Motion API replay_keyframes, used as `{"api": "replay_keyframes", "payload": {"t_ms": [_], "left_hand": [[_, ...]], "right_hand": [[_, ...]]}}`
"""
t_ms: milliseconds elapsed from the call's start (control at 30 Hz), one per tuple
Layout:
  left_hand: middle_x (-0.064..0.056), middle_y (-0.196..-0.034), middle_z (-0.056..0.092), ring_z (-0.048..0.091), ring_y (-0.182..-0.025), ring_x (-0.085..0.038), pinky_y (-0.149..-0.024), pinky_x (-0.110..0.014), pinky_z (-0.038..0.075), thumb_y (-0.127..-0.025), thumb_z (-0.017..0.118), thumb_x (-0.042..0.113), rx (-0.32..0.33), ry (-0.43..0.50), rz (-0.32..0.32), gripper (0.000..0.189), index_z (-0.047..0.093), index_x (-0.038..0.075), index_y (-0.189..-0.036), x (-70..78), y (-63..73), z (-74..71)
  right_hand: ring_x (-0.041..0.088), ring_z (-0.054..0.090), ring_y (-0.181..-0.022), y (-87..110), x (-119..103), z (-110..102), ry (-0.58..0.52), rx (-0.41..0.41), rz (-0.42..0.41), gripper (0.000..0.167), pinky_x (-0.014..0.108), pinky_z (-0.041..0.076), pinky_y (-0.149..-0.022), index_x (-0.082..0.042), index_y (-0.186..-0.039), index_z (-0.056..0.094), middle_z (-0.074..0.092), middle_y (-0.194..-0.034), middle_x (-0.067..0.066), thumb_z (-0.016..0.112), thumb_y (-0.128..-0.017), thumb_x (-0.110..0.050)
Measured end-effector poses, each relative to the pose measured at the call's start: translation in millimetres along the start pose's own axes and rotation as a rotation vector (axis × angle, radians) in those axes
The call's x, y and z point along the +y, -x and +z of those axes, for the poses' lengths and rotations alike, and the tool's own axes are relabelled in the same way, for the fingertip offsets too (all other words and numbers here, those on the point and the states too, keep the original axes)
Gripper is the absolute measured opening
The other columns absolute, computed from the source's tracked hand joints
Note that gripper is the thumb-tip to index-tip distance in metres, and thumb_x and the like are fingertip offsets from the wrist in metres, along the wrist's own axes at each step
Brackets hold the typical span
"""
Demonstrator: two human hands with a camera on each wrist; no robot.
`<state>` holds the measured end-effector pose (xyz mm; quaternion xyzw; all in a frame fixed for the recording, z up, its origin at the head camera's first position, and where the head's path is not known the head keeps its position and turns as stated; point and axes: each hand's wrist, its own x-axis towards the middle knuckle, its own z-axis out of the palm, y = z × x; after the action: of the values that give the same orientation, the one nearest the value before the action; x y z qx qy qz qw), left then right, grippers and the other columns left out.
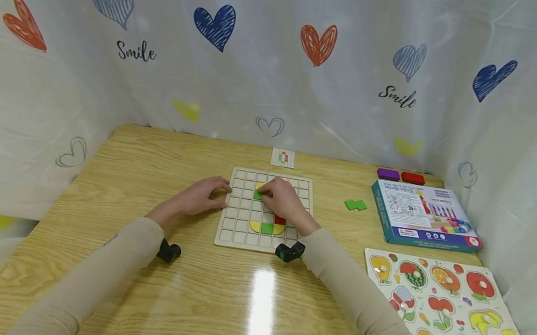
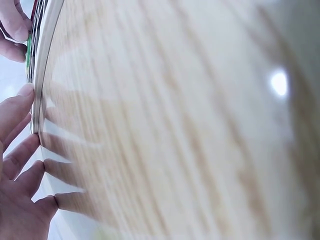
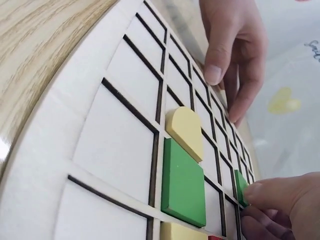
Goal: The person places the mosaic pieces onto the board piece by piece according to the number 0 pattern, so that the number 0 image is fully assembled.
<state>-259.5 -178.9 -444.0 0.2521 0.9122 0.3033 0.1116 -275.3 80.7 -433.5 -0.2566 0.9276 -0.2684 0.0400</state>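
Note:
A pale wooden grid board (image 1: 237,235) lies on the table. My left hand (image 1: 204,196) rests at its left edge, fingers spread, fingertips right at the rim in the left wrist view. Over the upper middle of the board, my right hand (image 1: 281,197) pinches a green square piece (image 3: 241,186) between thumb and fingers. Beside that piece a bit of yellow (image 1: 260,186) shows, partly hidden by the hand. Lower on the board, a green square (image 1: 267,228) sits between two rounded yellow pieces (image 1: 254,226), with a red piece (image 1: 280,220) above the right one.
A small pattern card (image 1: 282,158) lies behind the board. To the right are a green stepped piece (image 1: 355,204), a boxed bead set (image 1: 427,217), purple (image 1: 388,174) and red blocks (image 1: 412,178), and a fruit puzzle board (image 1: 458,283). A printed curtain (image 1: 258,79) encloses the table.

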Motion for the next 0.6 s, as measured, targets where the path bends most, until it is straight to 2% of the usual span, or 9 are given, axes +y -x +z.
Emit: {"api": "replay_keyframes", "payload": {"t_ms": [167, 300, 467, 600], "left_hand": [[-0.021, -0.149, 0.04, 0.026, -0.142, -0.041, -0.115, -0.058, 0.019, -0.094, 0.067, 0.023, 0.007, 0.003, 0.014, 0.045, 0.057, 0.002, -0.133, -0.3, 0.9, 0.3], [-0.021, -0.149, 0.041, 0.026, -0.143, -0.041, -0.115, -0.057, 0.019, -0.094, 0.068, 0.023, 0.006, 0.002, 0.011, 0.045, 0.057, 0.002, -0.132, 0.3, 0.3, 0.2], [-0.021, -0.148, 0.041, 0.027, -0.142, -0.041, -0.115, -0.058, 0.019, -0.094, 0.068, 0.02, 0.01, -0.002, 0.014, 0.044, 0.057, 0.001, -0.132, 1.8, 1.0, -0.4], [-0.022, -0.148, 0.041, 0.027, -0.142, -0.042, -0.115, -0.058, 0.018, -0.094, 0.067, 0.02, 0.008, -0.004, 0.019, 0.044, 0.057, 0.001, -0.132, 2.1, 1.7, 0.1]], "right_hand": [[0.018, 0.059, -0.091, 9.5, 6.8, -8.1, -0.039, 0.016, 0.005, 0.023, 0.033, 0.051, -0.08, -0.007, -0.115, 0.073, 0.066, -0.106, 0.007, 0.063, -0.095, -0.013], [0.022, 0.063, -0.097, 28.2, 16.4, -21.1, -0.092, 0.066, 0.046, 0.025, 0.037, 0.053, -0.085, -0.005, -0.118, 0.071, 0.066, -0.11, 0.009, 0.064, -0.096, -0.014], [0.028, 0.063, -0.103, 58.2, 41.4, -42.1, -0.165, 0.133, 0.164, 0.03, 0.042, 0.052, -0.089, -0.002, -0.123, 0.067, 0.064, -0.117, 0.015, 0.062, -0.097, -0.016], [0.033, 0.062, -0.106, 81.5, 71.4, -57.3, -0.152, 0.184, 0.272, 0.034, 0.046, 0.05, -0.092, 0.001, -0.126, 0.064, 0.064, -0.119, 0.019, 0.061, -0.098, -0.018]]}}
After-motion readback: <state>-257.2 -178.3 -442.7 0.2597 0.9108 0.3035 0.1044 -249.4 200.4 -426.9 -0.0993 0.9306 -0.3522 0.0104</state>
